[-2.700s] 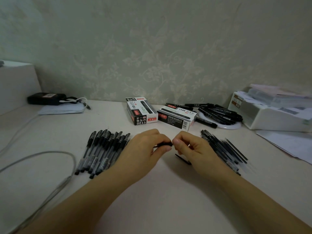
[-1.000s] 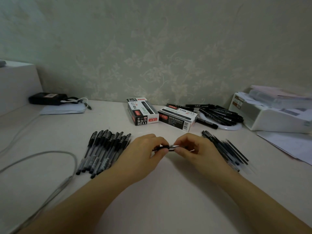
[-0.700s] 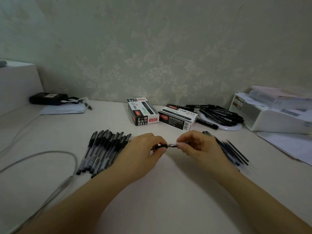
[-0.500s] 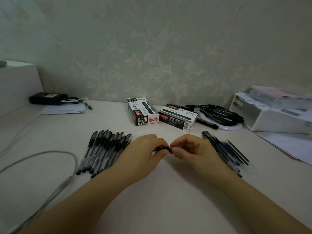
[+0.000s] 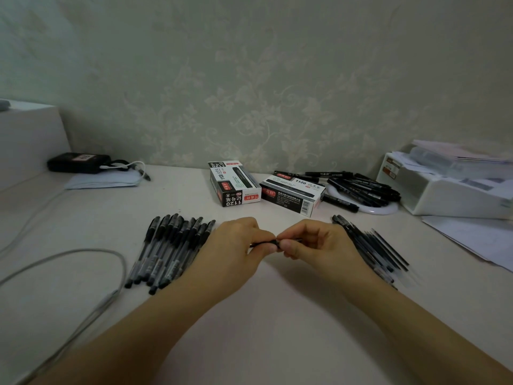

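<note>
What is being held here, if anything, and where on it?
One black pen: the left hand pinches one side of its dark middle, the right hand the other. Its ends are hidden.

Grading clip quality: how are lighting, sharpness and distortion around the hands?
Head view: dim light, no glare, faint shadows under the left hand and right hand. Head view: the pen they pinch is soft; pen box print reads clearly. Head view: wide-angle bending at edges; grey cable blurs lower left.
</note>
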`<state>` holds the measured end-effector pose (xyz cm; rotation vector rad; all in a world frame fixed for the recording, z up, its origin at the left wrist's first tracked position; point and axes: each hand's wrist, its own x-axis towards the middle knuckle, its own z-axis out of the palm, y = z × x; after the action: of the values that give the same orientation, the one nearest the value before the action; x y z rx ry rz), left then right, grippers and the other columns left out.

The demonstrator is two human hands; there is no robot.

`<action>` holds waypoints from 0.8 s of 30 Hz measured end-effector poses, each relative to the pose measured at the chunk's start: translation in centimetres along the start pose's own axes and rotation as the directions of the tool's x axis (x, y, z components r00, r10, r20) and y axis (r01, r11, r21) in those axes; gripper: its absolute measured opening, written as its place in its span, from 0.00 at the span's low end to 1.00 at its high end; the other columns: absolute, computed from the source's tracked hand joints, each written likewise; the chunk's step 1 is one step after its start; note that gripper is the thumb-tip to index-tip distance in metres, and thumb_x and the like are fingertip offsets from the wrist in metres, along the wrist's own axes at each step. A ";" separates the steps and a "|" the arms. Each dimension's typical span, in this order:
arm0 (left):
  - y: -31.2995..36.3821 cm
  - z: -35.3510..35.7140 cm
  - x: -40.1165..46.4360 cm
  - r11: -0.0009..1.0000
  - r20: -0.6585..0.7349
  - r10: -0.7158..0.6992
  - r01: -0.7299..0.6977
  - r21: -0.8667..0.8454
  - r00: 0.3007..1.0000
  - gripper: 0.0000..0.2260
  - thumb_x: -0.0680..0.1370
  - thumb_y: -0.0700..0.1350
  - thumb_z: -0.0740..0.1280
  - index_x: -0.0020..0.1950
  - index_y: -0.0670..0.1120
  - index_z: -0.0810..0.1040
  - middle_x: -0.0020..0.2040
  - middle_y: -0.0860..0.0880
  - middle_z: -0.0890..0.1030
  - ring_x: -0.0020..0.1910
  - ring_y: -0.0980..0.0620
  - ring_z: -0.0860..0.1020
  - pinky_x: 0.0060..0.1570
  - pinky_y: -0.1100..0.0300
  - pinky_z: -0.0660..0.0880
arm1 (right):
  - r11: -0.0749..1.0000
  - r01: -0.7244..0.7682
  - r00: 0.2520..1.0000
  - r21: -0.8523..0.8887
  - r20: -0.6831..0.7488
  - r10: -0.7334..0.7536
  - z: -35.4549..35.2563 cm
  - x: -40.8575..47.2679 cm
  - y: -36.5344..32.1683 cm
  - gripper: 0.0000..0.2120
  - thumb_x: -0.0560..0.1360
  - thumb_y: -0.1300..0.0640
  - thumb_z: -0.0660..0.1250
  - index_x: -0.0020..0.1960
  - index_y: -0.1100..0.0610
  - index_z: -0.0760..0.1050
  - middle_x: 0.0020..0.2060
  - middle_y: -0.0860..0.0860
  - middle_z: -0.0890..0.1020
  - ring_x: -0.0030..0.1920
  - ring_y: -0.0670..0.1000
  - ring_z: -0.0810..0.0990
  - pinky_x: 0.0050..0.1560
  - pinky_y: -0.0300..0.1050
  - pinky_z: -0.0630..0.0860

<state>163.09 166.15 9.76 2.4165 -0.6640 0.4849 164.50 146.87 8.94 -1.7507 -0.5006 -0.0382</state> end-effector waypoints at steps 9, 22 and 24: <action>0.4 0.0 0.0 1.000 -0.018 0.017 -0.017 -0.025 1.000 0.08 0.79 0.49 0.65 0.52 0.53 0.84 0.38 0.49 0.75 0.38 0.56 0.72 0.39 0.60 0.68 | 1.000 -0.003 1.000 0.003 0.003 0.003 -0.3 -0.1 -0.2 0.05 0.73 0.64 0.74 0.45 0.55 0.84 0.39 0.53 0.86 0.40 0.47 0.83 0.44 0.36 0.78; -0.7 -0.9 0.4 0.987 -0.304 -0.101 0.133 0.089 0.947 0.07 0.78 0.45 0.67 0.54 0.46 0.82 0.44 0.52 0.73 0.40 0.54 0.72 0.42 0.59 0.72 | 0.942 -0.002 0.972 -0.337 -0.223 -0.077 0.1 0.0 0.7 0.14 0.77 0.51 0.70 0.62 0.43 0.75 0.49 0.40 0.82 0.48 0.39 0.80 0.47 0.29 0.75; -1.9 -1.8 0.3 0.948 -0.350 -0.208 0.276 0.156 0.913 0.07 0.78 0.46 0.66 0.53 0.48 0.81 0.43 0.52 0.73 0.40 0.52 0.71 0.42 0.56 0.72 | 0.931 -0.019 0.970 -0.364 -0.234 -0.072 -0.2 0.0 0.9 0.14 0.77 0.53 0.69 0.62 0.45 0.75 0.49 0.40 0.82 0.47 0.38 0.79 0.46 0.27 0.74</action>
<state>164.10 168.45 10.46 2.4761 -0.1703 0.8616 164.84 146.52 8.17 -2.0666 -0.3502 -0.3839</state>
